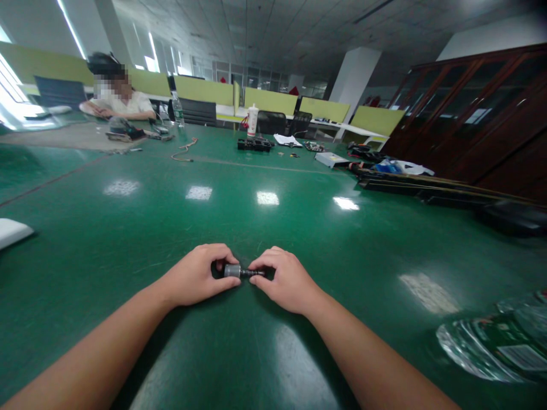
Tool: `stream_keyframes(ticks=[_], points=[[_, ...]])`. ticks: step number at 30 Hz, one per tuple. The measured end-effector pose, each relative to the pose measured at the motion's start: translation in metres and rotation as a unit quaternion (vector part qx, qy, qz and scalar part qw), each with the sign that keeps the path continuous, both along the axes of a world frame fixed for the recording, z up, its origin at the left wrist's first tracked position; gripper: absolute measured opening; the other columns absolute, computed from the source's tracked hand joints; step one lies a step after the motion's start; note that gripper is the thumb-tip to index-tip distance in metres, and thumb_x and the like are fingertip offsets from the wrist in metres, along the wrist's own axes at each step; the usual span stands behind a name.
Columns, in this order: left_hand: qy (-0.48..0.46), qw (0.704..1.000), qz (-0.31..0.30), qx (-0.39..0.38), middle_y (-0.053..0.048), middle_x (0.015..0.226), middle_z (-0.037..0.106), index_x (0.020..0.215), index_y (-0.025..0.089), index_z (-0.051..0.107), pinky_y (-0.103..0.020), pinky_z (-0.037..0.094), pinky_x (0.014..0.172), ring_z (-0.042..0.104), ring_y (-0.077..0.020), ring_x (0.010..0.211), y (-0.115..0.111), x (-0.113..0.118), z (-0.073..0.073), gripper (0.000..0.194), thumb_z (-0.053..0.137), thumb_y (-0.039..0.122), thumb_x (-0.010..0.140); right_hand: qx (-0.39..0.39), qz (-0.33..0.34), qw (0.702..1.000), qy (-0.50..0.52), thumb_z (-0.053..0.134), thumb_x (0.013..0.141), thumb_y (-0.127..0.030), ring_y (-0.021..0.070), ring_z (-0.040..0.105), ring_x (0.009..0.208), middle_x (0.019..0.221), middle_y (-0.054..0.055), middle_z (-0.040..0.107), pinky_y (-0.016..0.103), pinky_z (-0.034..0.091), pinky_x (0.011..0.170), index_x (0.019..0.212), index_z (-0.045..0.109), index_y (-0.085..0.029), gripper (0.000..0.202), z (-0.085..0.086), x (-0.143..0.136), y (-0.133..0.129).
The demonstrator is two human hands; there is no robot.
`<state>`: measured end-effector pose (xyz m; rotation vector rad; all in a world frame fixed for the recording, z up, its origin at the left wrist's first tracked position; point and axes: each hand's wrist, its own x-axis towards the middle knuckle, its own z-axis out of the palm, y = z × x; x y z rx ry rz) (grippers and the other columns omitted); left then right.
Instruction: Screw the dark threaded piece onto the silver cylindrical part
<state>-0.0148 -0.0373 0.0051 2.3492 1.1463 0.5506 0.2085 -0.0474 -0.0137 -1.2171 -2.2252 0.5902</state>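
Note:
A small grey metal cylinder (232,270) lies sideways between the thumb and fingers of my left hand (199,276). Out of its right end runs a thin, dark, ridged shaft (252,273). My right hand (287,279) pinches that shaft near its free end, thumb below and fingers above. Both hands rest close together, low over the green tabletop (239,222). The exact kind of the part is too small to make out, and whether shaft and cylinder are one piece I cannot tell.
A large water bottle (496,347) lies at the right. On the left edge is a white object (12,232). Farther back are a black device (255,144), a white tumbler (252,121), a cord (183,151) and long dark strips (397,185). A person (119,94) sits across the table.

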Motion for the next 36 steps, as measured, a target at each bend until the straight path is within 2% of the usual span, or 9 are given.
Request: stream_keyframes(ticks=[17, 36], points=[[0.000, 1.000, 0.014, -0.001, -0.001, 0.079, 0.065, 0.090, 0.018, 0.068, -0.025, 0.045, 0.066, 0.060, -0.0161, 0.071, 0.002, -0.002, -0.002, 0.021, 0.069, 0.036, 0.079, -0.002, -0.043, 0.999, -0.012, 0.076, 0.075, -0.020, 0.0169, 0.056, 0.083, 0.082, 0.001, 0.070, 0.031, 0.040, 0.076, 0.081, 0.073, -0.022, 0.007, 0.003, 0.002, 0.002], [-0.009, 1.000, 0.014, 0.006, -0.001, 0.080, 0.065, 0.092, 0.019, 0.069, -0.025, 0.045, 0.066, 0.060, -0.0159, 0.071, 0.005, -0.006, -0.003, 0.022, 0.068, 0.037, 0.080, -0.010, -0.055, 0.998, -0.011, 0.076, 0.074, -0.020, 0.0168, 0.057, 0.082, 0.081, 0.001, 0.069, 0.030, 0.042, 0.076, 0.083, 0.074, -0.022, 0.009, 0.003, 0.009, 0.005]])
